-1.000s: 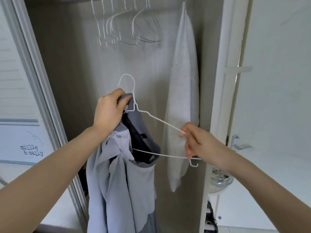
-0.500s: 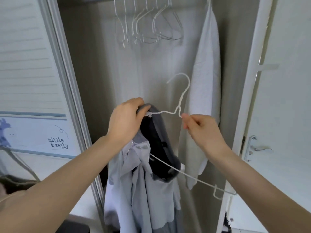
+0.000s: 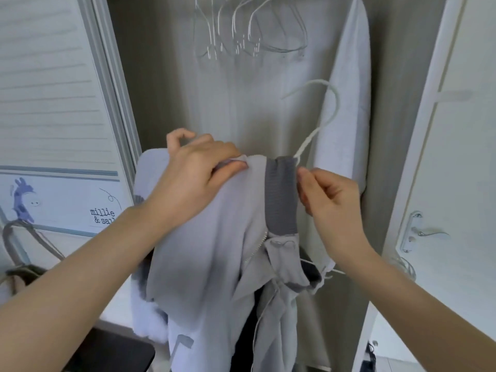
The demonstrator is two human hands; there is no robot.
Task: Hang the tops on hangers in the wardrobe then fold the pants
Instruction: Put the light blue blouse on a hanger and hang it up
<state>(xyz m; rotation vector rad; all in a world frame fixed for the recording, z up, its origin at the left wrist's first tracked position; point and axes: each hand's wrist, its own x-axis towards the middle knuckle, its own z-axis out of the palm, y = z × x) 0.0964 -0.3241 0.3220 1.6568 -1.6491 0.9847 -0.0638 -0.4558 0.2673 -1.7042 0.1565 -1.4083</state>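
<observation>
A light grey zip jacket (image 3: pixel 214 251) with a dark grey ribbed collar (image 3: pixel 280 194) drapes over a white wire hanger (image 3: pixel 320 122), whose hook sticks up above the collar. My left hand (image 3: pixel 196 173) pinches the jacket's shoulder fabric just left of the collar. My right hand (image 3: pixel 327 200) pinches the hanger wire right beside the collar, at the hook's base. The hanger's lower bar is mostly hidden inside the jacket; a short piece shows near my right wrist.
Several empty wire hangers (image 3: pixel 249 30) hang on the rail at the top of the open wardrobe. A white top (image 3: pixel 346 103) hangs at the right inside. A white door with a handle (image 3: pixel 418 234) stands at right, a sliding door frame (image 3: pixel 112 84) at left.
The jacket's left shoulder has been pulled over the hanger arm. My left hand moved along the shoulder; my right hand stayed at the hook's base. The view moved closer.
</observation>
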